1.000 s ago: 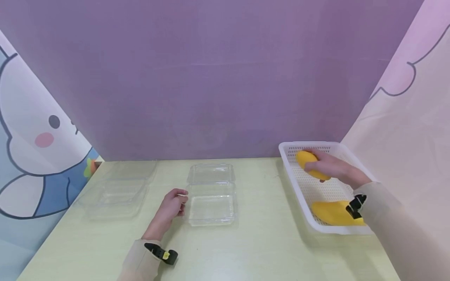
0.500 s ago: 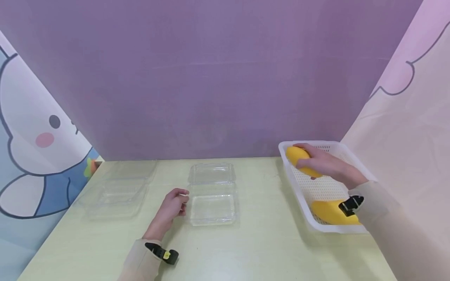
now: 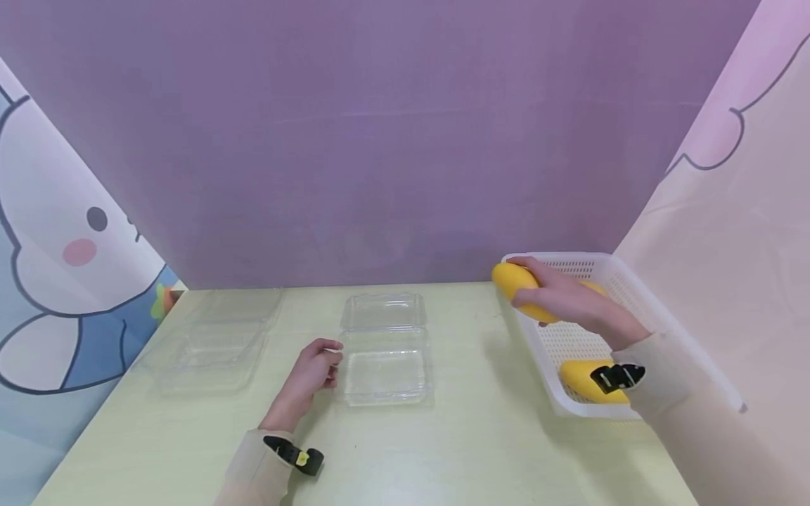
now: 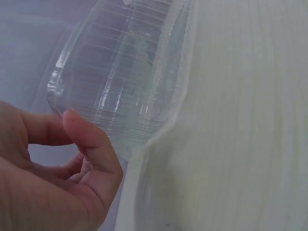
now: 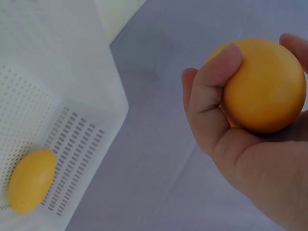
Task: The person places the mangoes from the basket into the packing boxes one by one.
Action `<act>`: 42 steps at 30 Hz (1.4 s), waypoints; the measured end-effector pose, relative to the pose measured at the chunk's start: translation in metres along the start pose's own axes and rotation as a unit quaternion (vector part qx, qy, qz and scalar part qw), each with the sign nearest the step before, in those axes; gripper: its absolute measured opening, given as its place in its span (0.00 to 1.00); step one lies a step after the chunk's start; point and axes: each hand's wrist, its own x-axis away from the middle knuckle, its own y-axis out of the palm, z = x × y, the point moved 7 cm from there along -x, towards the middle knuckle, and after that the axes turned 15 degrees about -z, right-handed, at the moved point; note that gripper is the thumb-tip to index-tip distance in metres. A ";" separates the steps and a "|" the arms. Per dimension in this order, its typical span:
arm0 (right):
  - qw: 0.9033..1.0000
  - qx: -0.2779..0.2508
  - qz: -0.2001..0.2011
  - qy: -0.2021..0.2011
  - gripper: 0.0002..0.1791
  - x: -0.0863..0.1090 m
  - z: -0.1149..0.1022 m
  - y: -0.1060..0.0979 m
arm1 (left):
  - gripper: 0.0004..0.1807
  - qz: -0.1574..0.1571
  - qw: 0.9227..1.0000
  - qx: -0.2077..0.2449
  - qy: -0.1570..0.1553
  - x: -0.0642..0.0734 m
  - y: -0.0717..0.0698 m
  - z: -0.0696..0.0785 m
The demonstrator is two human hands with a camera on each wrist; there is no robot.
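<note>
My right hand [image 3: 563,299] grips a yellow mango [image 3: 515,287] above the left rim of a white perforated basket [image 3: 536,348]. Fingers and thumb wrap round the fruit in the right wrist view. More mangoes lie in the basket: one mango [image 3: 585,379] at its near end, another mango [image 5: 32,180] at its far end, partly behind my hand in the head view. On the table, my left hand [image 3: 306,372] pinches the left edge of a clear plastic clamshell box [image 3: 386,376] between thumb and index finger. The box's lid is folded back, away from me.
Further clear clamshell boxes [image 3: 218,348] sit unfolded at the table's left, their outlines hard to separate. A purple wall [image 3: 392,176] closes off the back of the pale table [image 3: 411,457]. Printed panels flank both sides.
My right hand has carried the mango leftward, from inside the basket to over its left rim. The far mango has come into view behind it. My left hand stays at the box's edge.
</note>
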 end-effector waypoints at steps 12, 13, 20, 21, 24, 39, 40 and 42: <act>1.000 -0.019 -0.005 -0.011 0.40 -0.003 -0.014 0.023 | 0.16 -0.001 1.000 -0.002 -0.003 0.000 0.003 0.001; 1.000 -0.017 -0.003 -0.011 0.40 -0.003 -0.015 0.025 | 0.16 -0.001 1.000 -0.002 -0.003 0.000 0.003 0.001; 1.000 -0.005 0.005 -0.014 0.37 -0.005 -0.023 0.035 | 0.15 -0.004 1.000 0.006 -0.007 -0.001 0.005 -0.001; 1.000 -0.007 0.004 -0.017 0.36 -0.006 -0.024 0.037 | 0.15 -0.004 1.000 0.007 -0.008 0.000 0.005 -0.001; 1.000 -0.016 0.003 -0.026 0.37 -0.009 -0.027 0.042 | 0.15 -0.007 1.000 0.010 -0.009 0.000 0.006 -0.001; 0.995 -0.078 -0.007 -0.057 0.37 -0.027 -0.034 0.065 | 0.15 -0.008 1.000 0.012 -0.009 -0.001 0.009 -0.001; 0.995 -0.082 -0.008 -0.060 0.37 -0.028 -0.035 0.066 | 0.15 -0.007 1.000 0.013 -0.009 -0.001 0.009 -0.001; 0.994 -0.087 -0.009 -0.066 0.37 -0.031 -0.037 0.070 | 0.15 -0.008 1.000 0.012 -0.009 0.000 0.010 -0.001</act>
